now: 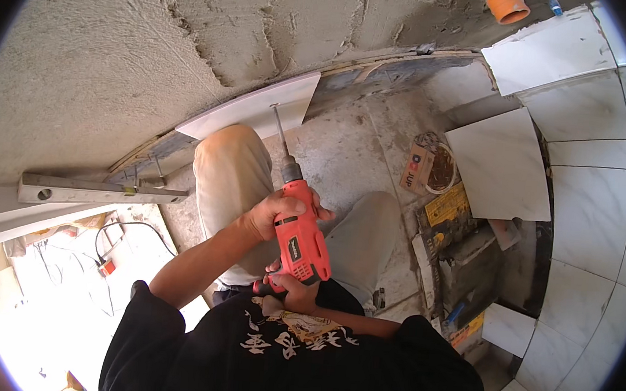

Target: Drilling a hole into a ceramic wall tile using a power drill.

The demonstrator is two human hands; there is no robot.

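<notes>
A red power drill points away from me, held in both hands. My left hand is wrapped around the front of its body, just behind the black chuck. My right hand grips the handle near my black shirt. The long drill bit ends over a white tile set at the foot of the wall. Small marks show at the bit's tip; whether the bit touches or enters the tile cannot be told. My bent knee is right by that tile.
A spirit level lies at the left, by a bright opening with cables. On the right are a large loose tile, a cardboard box and yellow packaging. An orange pipe juts from the rough plastered wall.
</notes>
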